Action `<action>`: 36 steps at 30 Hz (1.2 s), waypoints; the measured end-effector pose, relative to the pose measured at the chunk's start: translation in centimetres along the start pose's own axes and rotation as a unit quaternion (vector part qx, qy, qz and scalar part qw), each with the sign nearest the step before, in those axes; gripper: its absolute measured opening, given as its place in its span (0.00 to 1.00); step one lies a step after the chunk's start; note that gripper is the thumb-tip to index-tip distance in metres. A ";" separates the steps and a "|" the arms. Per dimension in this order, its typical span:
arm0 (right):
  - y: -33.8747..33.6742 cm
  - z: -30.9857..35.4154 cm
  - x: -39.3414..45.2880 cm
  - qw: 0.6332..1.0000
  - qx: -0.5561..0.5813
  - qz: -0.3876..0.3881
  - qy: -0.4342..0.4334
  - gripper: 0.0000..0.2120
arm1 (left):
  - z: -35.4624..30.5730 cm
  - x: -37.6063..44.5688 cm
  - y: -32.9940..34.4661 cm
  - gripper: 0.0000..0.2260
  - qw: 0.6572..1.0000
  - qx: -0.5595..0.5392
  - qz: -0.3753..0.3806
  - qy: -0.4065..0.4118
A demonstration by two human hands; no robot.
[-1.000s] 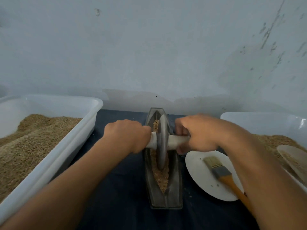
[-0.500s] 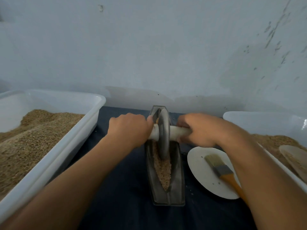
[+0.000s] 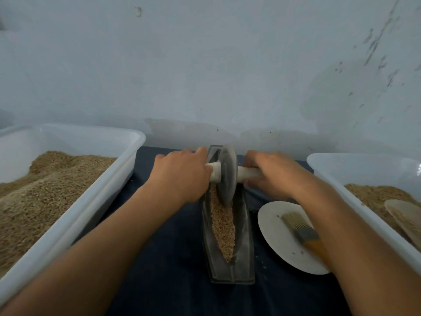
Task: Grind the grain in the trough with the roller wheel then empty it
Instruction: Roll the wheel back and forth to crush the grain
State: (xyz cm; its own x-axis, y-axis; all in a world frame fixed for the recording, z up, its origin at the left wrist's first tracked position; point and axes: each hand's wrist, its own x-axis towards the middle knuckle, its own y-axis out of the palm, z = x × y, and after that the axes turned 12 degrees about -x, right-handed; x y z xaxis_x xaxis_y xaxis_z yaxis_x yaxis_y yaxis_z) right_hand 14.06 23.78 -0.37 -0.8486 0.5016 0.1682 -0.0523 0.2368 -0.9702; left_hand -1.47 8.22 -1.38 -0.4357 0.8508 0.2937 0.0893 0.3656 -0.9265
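Observation:
A dark metal trough (image 3: pixel 245 254) lies lengthwise on the dark cloth, with brown grain (image 3: pixel 222 226) along its groove. The grey roller wheel (image 3: pixel 226 174) stands upright in the far end of the trough. A pale wooden axle runs through it. My left hand (image 3: pixel 182 174) grips the axle's left end and my right hand (image 3: pixel 271 174) grips its right end. The far tip of the trough is hidden behind the wheel.
A white tub (image 3: pixel 91 201) of grain stands at the left. Another white tub (image 3: pixel 355 167) at the right holds grain and a pale scoop (image 3: pixel 405 215). A white plate (image 3: pixel 273 231) with a brush (image 3: pixel 300 229) lies right of the trough. A wall rises just behind.
Both hands have rolled the wheel away from me, from the trough's middle to its far end. More grain shows in the near part of the groove.

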 end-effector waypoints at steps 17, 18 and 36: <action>-4.3 0.9 -2.7 0.985 -0.009 0.161 -0.054 0.13 | -2.9 -2.7 -4.2 0.06 0.989 0.072 0.131 0.004; -3.8 0.6 -2.3 0.987 -0.007 0.150 -0.049 0.11 | -2.5 -2.2 -3.5 0.05 0.991 0.072 0.114 0.003; -0.5 0.1 -0.5 0.998 0.045 0.011 0.031 0.14 | 0.8 0.8 0.6 0.08 0.999 0.036 -0.001 0.038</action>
State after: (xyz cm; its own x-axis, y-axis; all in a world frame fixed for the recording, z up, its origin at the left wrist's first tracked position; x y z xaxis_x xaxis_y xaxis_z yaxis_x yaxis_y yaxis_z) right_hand 14.45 23.37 0.01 -0.8156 0.5579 0.1535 -0.0830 0.1498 -0.9852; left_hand -2.42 8.81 -1.93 -0.3665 0.8770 0.3107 0.0216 0.3419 -0.9395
